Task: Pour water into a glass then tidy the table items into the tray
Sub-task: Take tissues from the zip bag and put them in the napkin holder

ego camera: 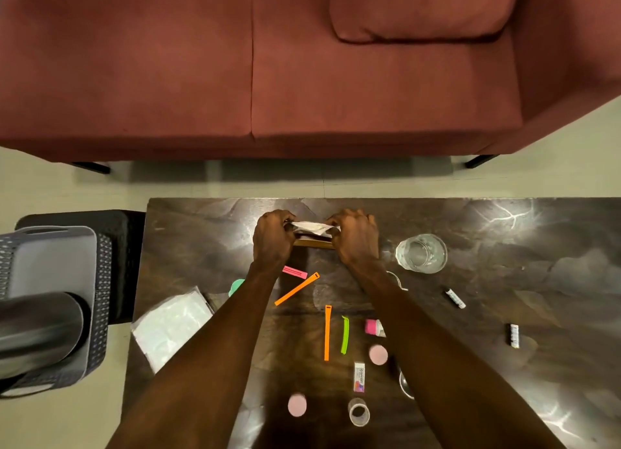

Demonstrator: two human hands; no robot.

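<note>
Both hands work at the far middle of the dark table (504, 314). My left hand (273, 240) and my right hand (356, 238) each pinch an end of a small white packet (314, 228), held just above a brownish flat object (314, 243). A clear glass (421, 253) with water stands to the right of my right hand. A grey tray (50, 257) sits on a black perforated basket (104, 280) left of the table, with a dark metal bottle (37, 331) lying in it.
Scattered on the table: two orange strips (297, 289) (327, 332), a green strip (344, 334), a pink strip (295, 272), round pink lids (378, 354), a clear small cup (359, 411), a white plastic bag (171, 324), small batteries (513, 336). A red sofa (268, 62) stands beyond.
</note>
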